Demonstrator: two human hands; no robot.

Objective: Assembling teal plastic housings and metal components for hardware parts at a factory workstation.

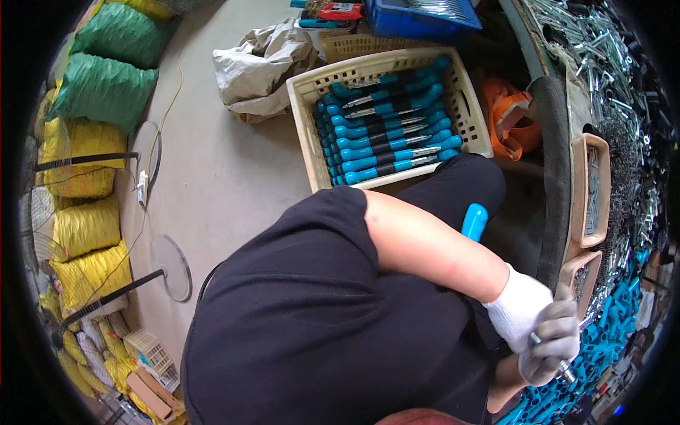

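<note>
My left hand (549, 329), in a white glove with grey-coated fingers, reaches across toward the bench. Its fingers are closed around a short metal rod (566, 371), whose shiny silver end sticks out below them. My right forearm (504, 388) shows just beneath. The right hand lies close against the left and is mostly hidden, so its fingers cannot be made out. A rounded turquoise handle (474, 221) pokes up between my left arm and my dark-clothed leg. Beside my knee, a cream plastic crate (303, 127) holds several turquoise-and-black tools with metal shafts, stacked in rows.
Along the right, the bench carries heaped metal parts (602, 64), small trays (593, 191) and a pile of turquoise parts (602, 354). A blue bin (418, 21) and a white sack (258, 67) stand beyond the crate. Green and yellow sacks (106, 92) line the left.
</note>
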